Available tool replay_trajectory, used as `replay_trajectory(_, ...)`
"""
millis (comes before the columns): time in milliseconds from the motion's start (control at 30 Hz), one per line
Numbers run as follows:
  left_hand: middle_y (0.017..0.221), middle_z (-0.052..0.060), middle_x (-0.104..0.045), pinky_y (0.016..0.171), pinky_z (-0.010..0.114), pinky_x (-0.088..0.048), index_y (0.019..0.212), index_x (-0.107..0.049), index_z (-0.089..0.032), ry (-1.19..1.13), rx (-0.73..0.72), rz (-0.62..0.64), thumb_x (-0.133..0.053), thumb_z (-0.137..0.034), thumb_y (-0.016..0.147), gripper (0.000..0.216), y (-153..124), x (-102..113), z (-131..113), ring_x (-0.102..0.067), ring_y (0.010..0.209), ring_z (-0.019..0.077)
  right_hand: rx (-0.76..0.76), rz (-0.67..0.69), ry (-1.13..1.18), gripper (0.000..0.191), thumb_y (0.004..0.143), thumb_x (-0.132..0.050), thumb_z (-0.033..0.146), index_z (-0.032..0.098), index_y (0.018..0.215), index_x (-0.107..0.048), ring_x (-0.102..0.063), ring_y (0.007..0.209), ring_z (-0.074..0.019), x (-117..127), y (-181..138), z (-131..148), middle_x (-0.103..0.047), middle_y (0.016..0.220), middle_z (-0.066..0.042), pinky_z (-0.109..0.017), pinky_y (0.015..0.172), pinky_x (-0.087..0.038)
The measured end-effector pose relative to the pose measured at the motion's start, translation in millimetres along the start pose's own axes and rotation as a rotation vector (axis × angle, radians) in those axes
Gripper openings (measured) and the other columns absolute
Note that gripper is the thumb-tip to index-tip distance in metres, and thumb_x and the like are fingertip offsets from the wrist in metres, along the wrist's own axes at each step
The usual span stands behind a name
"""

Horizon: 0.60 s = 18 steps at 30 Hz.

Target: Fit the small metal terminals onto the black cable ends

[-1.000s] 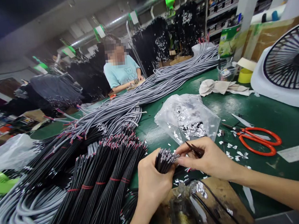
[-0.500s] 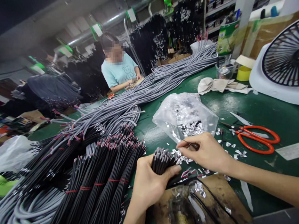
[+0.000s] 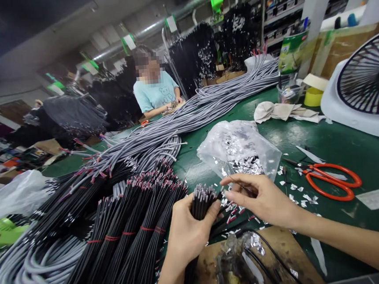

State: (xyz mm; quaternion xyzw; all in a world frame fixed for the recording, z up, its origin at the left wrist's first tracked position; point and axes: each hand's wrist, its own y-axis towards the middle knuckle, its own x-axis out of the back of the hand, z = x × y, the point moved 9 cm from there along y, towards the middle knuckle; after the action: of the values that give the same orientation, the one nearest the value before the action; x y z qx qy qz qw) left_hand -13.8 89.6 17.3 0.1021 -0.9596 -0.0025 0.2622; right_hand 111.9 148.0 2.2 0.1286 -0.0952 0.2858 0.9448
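My left hand [image 3: 189, 230] is wrapped round an upright bundle of thin black cables [image 3: 202, 202], whose silvery-grey ends stick up above the thumb. Just to its right is my right hand [image 3: 264, 197], fingers curled, the thumb and forefinger close to the cable ends. Something dark and thin shows inside the curled fingers, too hidden to name. Behind the right hand lies an open clear plastic bag [image 3: 236, 144] of small silvery pieces. More silvery bits are scattered on the green table [image 3: 275, 139] around my hands.
Tied black cable bundles [image 3: 128, 240] and grey cables [image 3: 174, 121] lie left and across the back. Orange-handled scissors [image 3: 334, 182], a fan [image 3: 367, 86] and a cloth [image 3: 273, 111] are right. A stained board [image 3: 295, 256] is in front. A person [image 3: 156, 89] sits opposite.
My right hand has turned and its fingertips now sit right beside the cable ends. The bundle stands more upright in my left hand. The whole view has shifted slightly.
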Motion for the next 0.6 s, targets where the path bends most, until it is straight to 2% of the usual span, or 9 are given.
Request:
replay_trajectory(100, 0.063, 0.000, -0.061, 0.052, 0.021, -0.045, 0.069, -0.060, -0.013, -0.014, -0.010, -0.063, -0.064, -0.028, 0.073, 0.016, 0, 6, -2, -0.053, 0.057, 0.0130, 0.080, -0.052, -0.078, 0.029, 0.083, -0.053, 0.035, 0.019, 0.107, -0.059, -0.059, 0.076, -0.0149, 4, -3, 8, -0.065, 0.089, -0.004, -0.028, 0.066, -0.046)
replay_trajectory(200, 0.064, 0.000, -0.063, 0.051, 0.021, -0.046, 0.069, -0.062, -0.013, -0.036, -0.012, -0.099, -0.066, -0.027, 0.071, 0.015, -2, 9, -3, -0.055, 0.057, 0.0132, 0.165, -0.041, -0.134, 0.024, 0.086, -0.051, 0.032, 0.019, 0.103, -0.062, -0.060, 0.087, -0.0161, 3, -5, 18, -0.066, 0.098, -0.005, -0.030, 0.077, -0.046)
replay_trajectory(367, 0.064, 0.000, -0.067, 0.047, 0.019, -0.046, 0.070, -0.065, -0.013, -0.050, -0.026, -0.109, -0.067, -0.025, 0.070, 0.013, -2, 10, -6, -0.058, 0.055, 0.0134, 0.203, 0.012, -0.159, 0.023, 0.086, -0.050, 0.030, 0.020, 0.098, -0.067, -0.063, 0.081, -0.0165, -2, -7, 20, -0.070, 0.090, -0.004, -0.030, 0.071, -0.048)
replay_trajectory(600, 0.072, 0.004, -0.069, 0.060, 0.028, -0.050, 0.078, -0.068, -0.012, 0.073, -0.045, -0.160, -0.070, -0.029, 0.067, 0.021, -3, 13, -7, -0.061, 0.064, 0.0189, 0.196, 0.021, -0.130, 0.023, 0.085, -0.051, 0.027, 0.021, 0.098, -0.069, -0.063, 0.076, -0.0157, -2, -7, 19, -0.071, 0.085, -0.003, -0.029, 0.068, -0.048)
